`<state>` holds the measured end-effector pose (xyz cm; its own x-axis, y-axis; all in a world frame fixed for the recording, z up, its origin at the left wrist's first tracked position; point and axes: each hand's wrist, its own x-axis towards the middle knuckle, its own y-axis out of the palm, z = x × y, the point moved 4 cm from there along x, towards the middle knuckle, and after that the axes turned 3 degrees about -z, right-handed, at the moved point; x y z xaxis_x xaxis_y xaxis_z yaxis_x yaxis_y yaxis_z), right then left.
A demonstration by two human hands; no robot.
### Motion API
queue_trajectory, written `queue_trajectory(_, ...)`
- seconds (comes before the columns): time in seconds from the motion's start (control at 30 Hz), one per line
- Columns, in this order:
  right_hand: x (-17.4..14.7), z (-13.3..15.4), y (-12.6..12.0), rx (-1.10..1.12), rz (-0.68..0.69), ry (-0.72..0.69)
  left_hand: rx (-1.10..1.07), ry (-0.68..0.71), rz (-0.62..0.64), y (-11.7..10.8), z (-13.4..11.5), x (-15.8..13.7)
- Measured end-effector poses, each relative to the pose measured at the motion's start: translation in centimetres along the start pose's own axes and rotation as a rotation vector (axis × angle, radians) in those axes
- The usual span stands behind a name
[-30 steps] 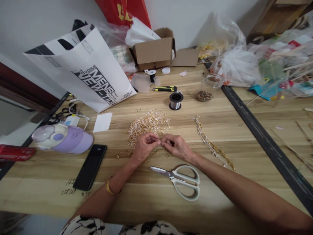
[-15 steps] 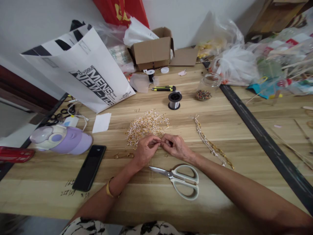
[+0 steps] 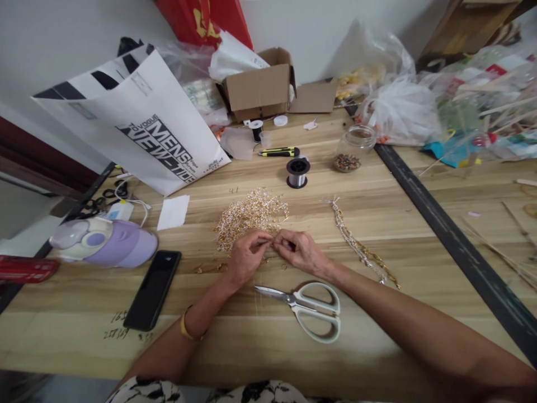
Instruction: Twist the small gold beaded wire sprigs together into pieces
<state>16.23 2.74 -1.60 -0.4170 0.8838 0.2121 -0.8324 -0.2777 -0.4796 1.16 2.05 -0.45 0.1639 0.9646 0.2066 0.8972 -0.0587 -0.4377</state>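
My left hand [image 3: 248, 254] and my right hand [image 3: 298, 249] meet fingertip to fingertip over the table, both closed in a pinch. Whatever lies between their fingers is too small to make out. Just beyond them spreads a pile of small gold and silver beads or charms [image 3: 247, 215]. A short gold strand [image 3: 210, 268] lies left of my left hand. To the right rest gold and silver chains [image 3: 356, 246], bunched at the far end. Below my right hand lie scissors [image 3: 291, 299] with pale handles, blades pointing left.
A wire spool [image 3: 297, 172], a utility knife [image 3: 279, 151] and a glass jar of beads [image 3: 348, 159] stand farther back. At left are a phone [image 3: 153, 291], a purple bottle [image 3: 121, 242] and a white paper bag [image 3: 168, 129]. A cardboard box [image 3: 258, 89] sits behind.
The view has shifted very slightly. Both hands stay together in nearly the same pose, with only a small movement at the fingertips.
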Motion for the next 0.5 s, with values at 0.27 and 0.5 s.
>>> queue_trajectory(0.27,0.04,-0.07,0.06,0.005,-0.007,-0.015,-0.131,-0.153,0.001,-0.15,0.36,0.27)
queue_trajectory(0.5,0.05,-0.05,0.09,-0.01,-0.005,-0.022,-0.194,-0.212,-0.034,-0.27,0.54,0.42)
